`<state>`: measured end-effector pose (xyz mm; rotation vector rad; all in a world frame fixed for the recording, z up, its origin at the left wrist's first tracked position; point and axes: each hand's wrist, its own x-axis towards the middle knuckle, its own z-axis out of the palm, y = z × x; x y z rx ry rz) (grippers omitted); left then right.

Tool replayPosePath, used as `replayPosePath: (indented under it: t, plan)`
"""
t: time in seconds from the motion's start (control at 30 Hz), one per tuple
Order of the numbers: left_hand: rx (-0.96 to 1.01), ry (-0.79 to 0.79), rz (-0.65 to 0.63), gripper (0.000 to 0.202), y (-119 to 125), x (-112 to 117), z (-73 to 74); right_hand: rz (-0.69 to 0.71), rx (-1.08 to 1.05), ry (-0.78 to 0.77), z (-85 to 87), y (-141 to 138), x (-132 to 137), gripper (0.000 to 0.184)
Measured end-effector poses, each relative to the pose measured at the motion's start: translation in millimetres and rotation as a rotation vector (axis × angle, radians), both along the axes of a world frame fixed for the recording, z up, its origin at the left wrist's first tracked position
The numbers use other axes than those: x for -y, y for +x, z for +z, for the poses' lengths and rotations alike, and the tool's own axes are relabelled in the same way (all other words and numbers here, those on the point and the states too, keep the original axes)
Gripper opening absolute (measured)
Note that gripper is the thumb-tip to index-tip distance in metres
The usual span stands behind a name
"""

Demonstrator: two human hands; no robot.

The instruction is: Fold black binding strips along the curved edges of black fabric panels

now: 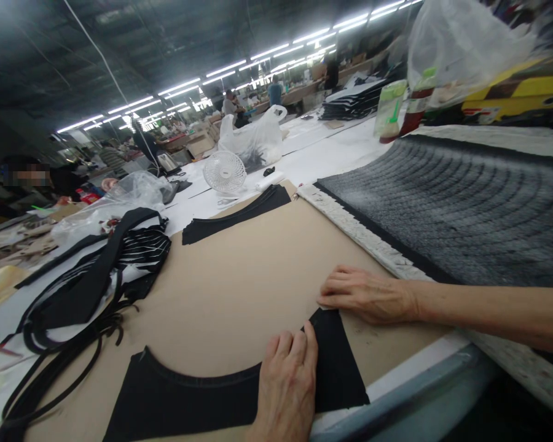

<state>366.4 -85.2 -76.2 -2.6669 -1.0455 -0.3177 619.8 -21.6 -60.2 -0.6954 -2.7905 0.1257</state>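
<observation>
A black curved fabric piece [212,405] lies on the tan board in front of me, its concave edge facing away. My left hand [286,380] rests on top of it, palm down, fingers laid over the inner edge and the thumb hidden. At the piece's far right tip, my right hand [364,294] has its fingers curled together and its fingertips on that corner. Farther back on the board sits a second black curved piece [237,215], apart from both hands.
A tan board [239,276] covers the worktop. Black strips and cut pieces [96,288] pile up at left. On the right is a framed dark mesh screen [465,209]. Behind stand a white fan [224,172], plastic bags [253,135] and bottles [417,101]. Other people are in the background.
</observation>
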Motion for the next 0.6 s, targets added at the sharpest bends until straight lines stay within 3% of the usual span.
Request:
replayPosePath:
  t: [0.17, 0.27, 0.43, 0.6]
  plan:
    - [0.005, 0.004, 0.014, 0.053, 1.9, 1.9, -0.6, -0.073, -0.051, -0.072, 7.2, -13.9, 18.9, 0.051]
    - [0.01, -0.004, 0.023, 0.053, 2.0, 2.9, -1.4, -0.088, -0.024, -0.08, 5.3, -14.8, 25.3, 0.045]
    - [0.014, -0.005, 0.027, 0.054, 1.6, 3.9, -3.4, -0.242, -0.082, -0.012, 5.5, -8.8, 26.3, 0.039]
    - [0.035, 0.057, 0.061, 0.048, -0.9, 9.1, -7.5, -0.157, -0.07, 0.001, 12.8, -34.1, 37.9, 0.036]
